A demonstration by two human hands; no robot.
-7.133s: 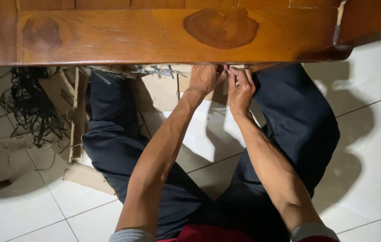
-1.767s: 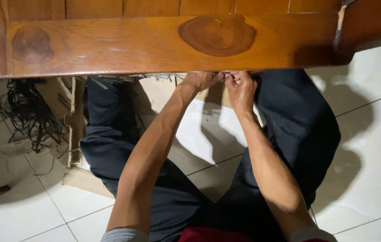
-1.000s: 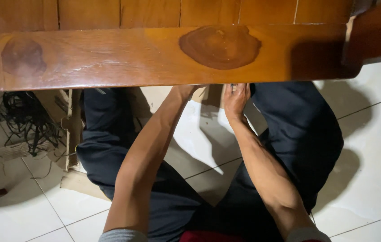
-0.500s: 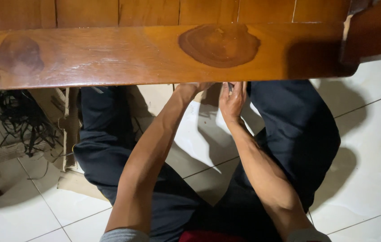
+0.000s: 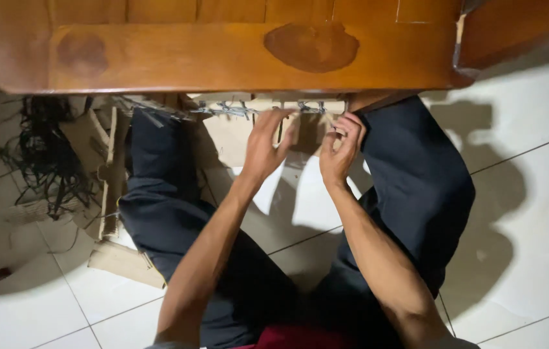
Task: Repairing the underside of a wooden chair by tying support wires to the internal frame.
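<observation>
While the person sits on the white tiled floor [image 5: 520, 213] with legs spread under a wooden bench [image 5: 223, 55], everything sits low and near that bench's front edge. Far left on the floor there's a tangle of black wires [image 5: 45, 155], and just right of it some scraps of cardboard [image 5: 116, 187] leaning beside the left leg. Moving right, a pale cardboard strip [image 5: 255, 106] runs along under the bench's front edge, with bits of thin metal wire poking out of it in a row. The left hand [image 5: 267, 145] is up against that strip — fingers curled loosely on its lower edge, looks like a light pinch on the strip itself. Just beside it, the right hand [image 5: 340, 152] is bunched with fingertips pressed together near the strip's right end, though I can't tell what's pinched between them — too small and shadowed. Both hands are near each other but not touching.
</observation>
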